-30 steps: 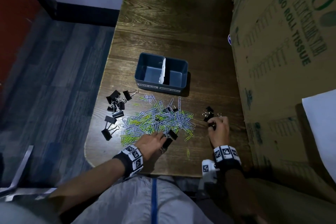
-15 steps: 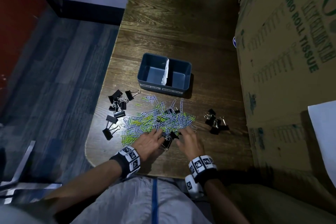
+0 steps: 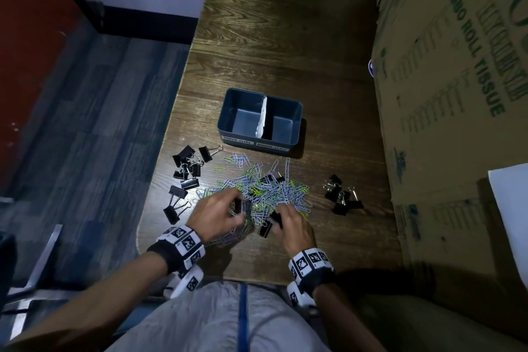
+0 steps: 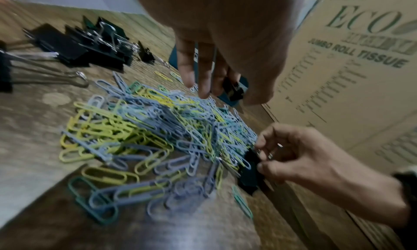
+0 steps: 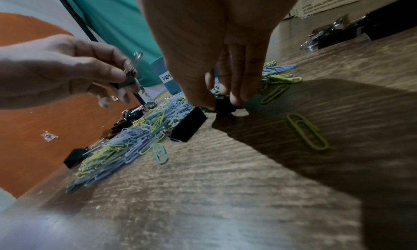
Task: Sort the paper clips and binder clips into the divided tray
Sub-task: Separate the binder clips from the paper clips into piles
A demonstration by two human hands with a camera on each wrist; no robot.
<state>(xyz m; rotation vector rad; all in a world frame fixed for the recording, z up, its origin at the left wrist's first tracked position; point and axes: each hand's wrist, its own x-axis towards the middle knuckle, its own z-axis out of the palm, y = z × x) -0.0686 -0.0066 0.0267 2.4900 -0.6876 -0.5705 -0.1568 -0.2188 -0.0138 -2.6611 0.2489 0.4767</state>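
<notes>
A heap of blue, yellow and green paper clips (image 3: 265, 191) lies on the wooden table (image 3: 285, 51) in front of the blue divided tray (image 3: 225, 118), whose two compartments look bare. My left hand (image 3: 220, 208) is raised over the heap's near left part and pinches a black binder clip (image 5: 127, 80) between thumb and fingers. My right hand (image 3: 291, 223) pinches a small black binder clip (image 5: 223, 103) down on the table at the heap's near edge. Another black binder clip (image 3: 265, 228) lies just left of that hand.
Several black binder clips (image 3: 185, 171) lie left of the heap, and a smaller group of binder clips (image 3: 341, 194) lies to its right. A big cardboard box (image 3: 457, 94) walls the table's right side. The table's left edge drops to blue carpet (image 3: 85, 137).
My right hand came left from the right-hand group of binder clips to the heap and now pinches a small clip. My left hand has lifted a binder clip off the heap.
</notes>
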